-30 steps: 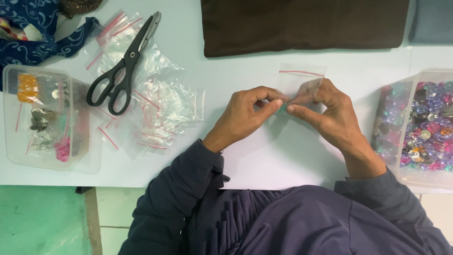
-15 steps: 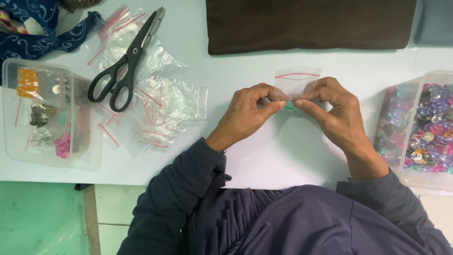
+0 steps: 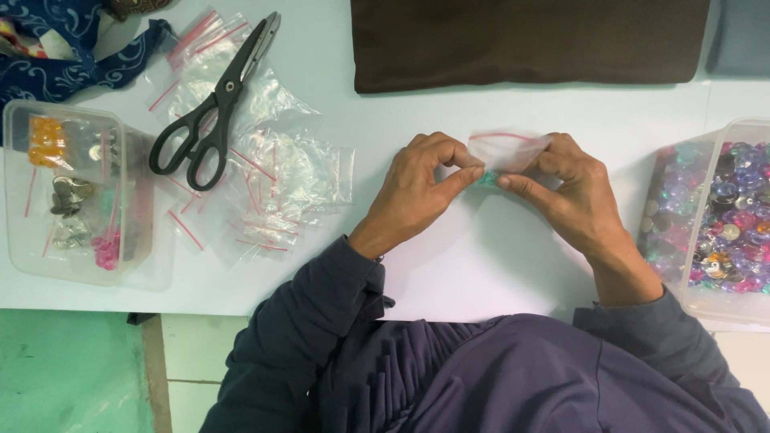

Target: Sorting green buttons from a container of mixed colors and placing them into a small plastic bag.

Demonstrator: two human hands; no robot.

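Note:
Both hands meet over the white table (image 3: 497, 265). My left hand (image 3: 421, 188) and my right hand (image 3: 569, 192) pinch a small clear zip bag (image 3: 507, 152) with a red seal strip between their fingertips. Something small and green (image 3: 484, 180) shows at the bag's lower end, between the fingertips. The bag's top stands up behind my fingers.
Black scissors (image 3: 215, 108) lie on a heap of empty clear zip bags (image 3: 273, 184) at the left. A clear box (image 3: 76, 192) with small packed items sits at far left. A clear tub of coloured beads (image 3: 726, 216) stands at the right. Brown cloth (image 3: 529, 40) lies at the back.
Both hands have stayed together on the small bag; it has tilted and sunk a little lower between the fingers. Nothing else on the table has moved.

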